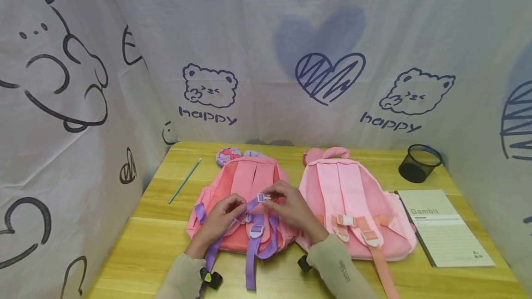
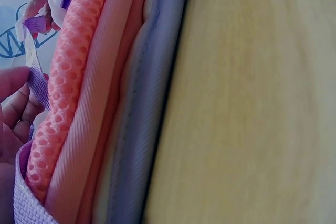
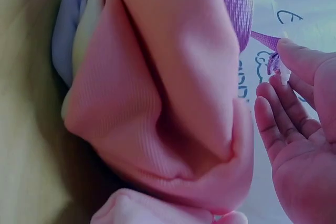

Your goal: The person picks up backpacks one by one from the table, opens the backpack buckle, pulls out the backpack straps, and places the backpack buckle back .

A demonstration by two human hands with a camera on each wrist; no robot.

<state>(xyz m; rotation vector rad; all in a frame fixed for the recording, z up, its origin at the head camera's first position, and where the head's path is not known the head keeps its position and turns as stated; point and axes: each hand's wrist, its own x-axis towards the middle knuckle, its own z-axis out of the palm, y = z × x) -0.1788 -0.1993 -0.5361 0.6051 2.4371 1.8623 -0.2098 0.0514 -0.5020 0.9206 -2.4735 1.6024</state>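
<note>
A coral-pink backpack [image 1: 266, 167] lies back side up on the table, with purple webbing about its lower part. Above it my left hand [image 1: 222, 218] pinches a purple strap [image 1: 252, 204] between thumb and finger. At the end of that strap is a white plastic buckle [image 1: 262, 197], which my right hand [image 1: 293, 204] pinches by its side. In the right wrist view, the other fingers of my right hand [image 3: 304, 145] are spread loosely below the buckle. A second white strap adjuster [image 1: 256, 231] sits lower on the backpack, its purple strap end hanging toward the table's front.
A light-pink backpack [image 1: 367, 188] with orange straps lies close on the right. Beyond it are a Gambit notebook [image 1: 449, 230] and a black mesh pen holder [image 1: 420, 165]. A pencil [image 1: 184, 180] lies at the left. Printed cloth [image 1: 257, 96] walls the table's back and sides.
</note>
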